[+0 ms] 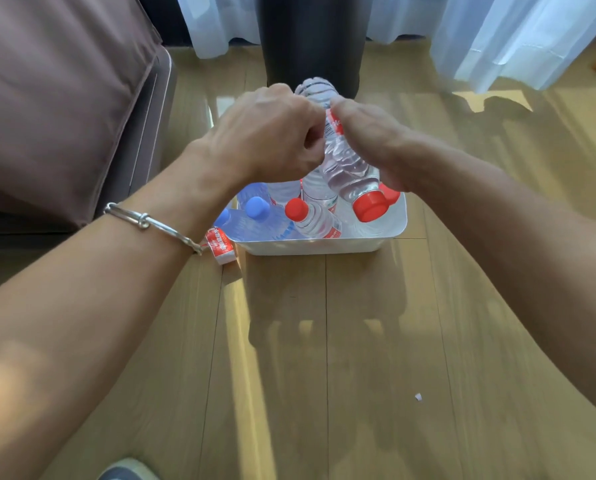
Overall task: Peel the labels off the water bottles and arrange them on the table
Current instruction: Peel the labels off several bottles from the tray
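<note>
Your left hand (pixel 265 133) and right hand (pixel 369 140) clamp one bottle (pixel 345 164) above the bin (pixel 324 245), its label (pixel 334 126) not yet off. One loose label (pixel 220 244) lies beside the bin. Labelled bottles (pixel 319 220) wait inside. Early going.

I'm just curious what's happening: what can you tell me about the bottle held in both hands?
The held bottle is clear ribbed plastic with a red cap. It is tilted, cap low and toward the camera, base away. A red-and-white label shows between the left hand and right hand, which both grip its middle. It is held above a white tub of other bottles.
</note>
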Demonstrator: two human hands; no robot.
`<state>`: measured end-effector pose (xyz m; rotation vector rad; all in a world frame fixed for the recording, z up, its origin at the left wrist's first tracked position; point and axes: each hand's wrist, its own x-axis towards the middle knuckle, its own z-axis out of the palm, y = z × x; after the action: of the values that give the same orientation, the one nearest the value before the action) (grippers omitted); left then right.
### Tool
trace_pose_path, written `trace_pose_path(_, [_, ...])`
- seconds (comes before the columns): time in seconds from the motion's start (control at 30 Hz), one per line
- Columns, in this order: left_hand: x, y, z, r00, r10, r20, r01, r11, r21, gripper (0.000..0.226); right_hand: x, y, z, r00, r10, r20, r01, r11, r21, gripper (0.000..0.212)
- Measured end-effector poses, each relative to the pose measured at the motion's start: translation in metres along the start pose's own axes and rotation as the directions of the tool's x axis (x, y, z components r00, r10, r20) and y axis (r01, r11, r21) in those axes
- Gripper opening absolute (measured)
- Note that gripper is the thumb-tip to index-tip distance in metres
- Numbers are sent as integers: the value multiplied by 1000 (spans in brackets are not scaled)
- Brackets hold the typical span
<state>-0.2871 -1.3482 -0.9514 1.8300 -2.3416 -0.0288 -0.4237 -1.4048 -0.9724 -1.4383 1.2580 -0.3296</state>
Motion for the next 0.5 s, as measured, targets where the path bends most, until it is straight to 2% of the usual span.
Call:
trace_pose_path(0.13, [-6,4,0,999,25,-29,-22,994,105,10,-4,-1,4,999,42,-23,-43,998,-46,64])
trace_pose_path(0.27, [-9,2,1,994,77,-79,-69,993,93,9,-3,3,5,999,24,-34,-27,997,-67,56])
trace_pose_path(0.43, [-4,1,-3,988,54,-145,-53,999,11,7,-3,0,4,998,-51,-42,52,998,24,56])
trace_pose_path(0.5, [-2,3,-4,982,50,-182,-55,998,-26,8,-4,-2,3,997,-69,-39,73,991,110,51])
